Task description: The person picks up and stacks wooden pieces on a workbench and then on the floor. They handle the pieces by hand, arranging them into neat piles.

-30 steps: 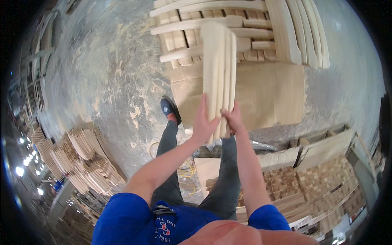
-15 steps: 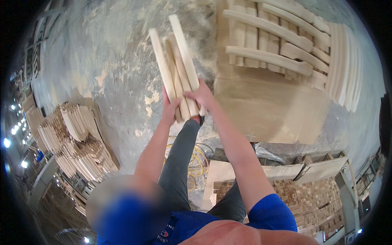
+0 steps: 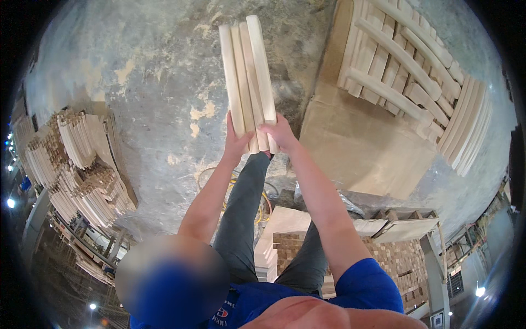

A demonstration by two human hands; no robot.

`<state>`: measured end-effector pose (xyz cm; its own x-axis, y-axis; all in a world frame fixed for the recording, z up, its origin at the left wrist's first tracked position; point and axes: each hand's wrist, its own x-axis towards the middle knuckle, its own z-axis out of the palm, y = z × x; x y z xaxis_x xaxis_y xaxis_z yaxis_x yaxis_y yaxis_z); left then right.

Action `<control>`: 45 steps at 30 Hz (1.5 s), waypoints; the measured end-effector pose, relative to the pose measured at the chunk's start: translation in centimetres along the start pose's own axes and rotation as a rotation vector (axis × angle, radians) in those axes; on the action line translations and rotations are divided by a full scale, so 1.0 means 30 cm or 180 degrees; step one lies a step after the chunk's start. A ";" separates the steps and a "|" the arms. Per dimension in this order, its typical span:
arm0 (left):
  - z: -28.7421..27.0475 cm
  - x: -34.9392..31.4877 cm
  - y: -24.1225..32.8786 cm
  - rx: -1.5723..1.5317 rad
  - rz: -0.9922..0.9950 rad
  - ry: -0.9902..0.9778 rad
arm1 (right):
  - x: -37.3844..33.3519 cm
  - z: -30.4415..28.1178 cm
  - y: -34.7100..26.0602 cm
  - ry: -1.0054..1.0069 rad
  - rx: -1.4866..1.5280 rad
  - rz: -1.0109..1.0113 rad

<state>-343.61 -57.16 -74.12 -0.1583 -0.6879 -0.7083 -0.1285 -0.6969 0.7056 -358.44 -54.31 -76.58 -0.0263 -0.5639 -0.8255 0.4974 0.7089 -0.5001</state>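
Note:
Several long pale wooden slats (image 3: pixel 247 82) stand side by side in a bundle, held out in front of me over the floor. My left hand (image 3: pixel 235 143) is closed round the near end of the bundle from its left. From the other side my right hand (image 3: pixel 280 133) grips the same end, thumb across the front. The slats lie close together, and the rightmost one sticks up slightly beyond its neighbours. My fingers behind the wood are hidden.
At the right, stacked and crossed slats (image 3: pixel 394 60) lie on a brown cardboard sheet (image 3: pixel 361 148). Piles of wooden pieces (image 3: pixel 82 159) stand at the left. Near my legs are a bin of small wood blocks (image 3: pixel 394 263) and a yellow hose (image 3: pixel 269 189) on the concrete floor (image 3: pixel 159 82).
The slats, spread apart with uneven ends before, now sit closer together and straighter. Both hands still grip them. The whole view has turned somewhat, shifting the stacks.

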 end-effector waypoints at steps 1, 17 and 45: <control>-0.002 -0.006 -0.007 -0.0063 -0.0052 0.0012 | -0.003 0.000 -0.011 -0.0087 -0.0005 0.0173; 0.226 -0.843 -0.133 0.0300 -0.0631 -0.0271 | -0.814 -0.320 0.302 -0.0303 -0.0248 0.1007; 0.939 -0.301 -0.575 0.4298 0.0614 -0.2140 | -0.589 -1.526 0.219 0.1395 0.3510 -0.0732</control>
<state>-367.55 -33.21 -79.26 -0.6318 -0.2668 -0.7277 -0.7673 0.3484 0.5385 -394.41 -20.31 -77.27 -0.3969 -0.2863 -0.8721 0.9093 -0.2520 -0.3311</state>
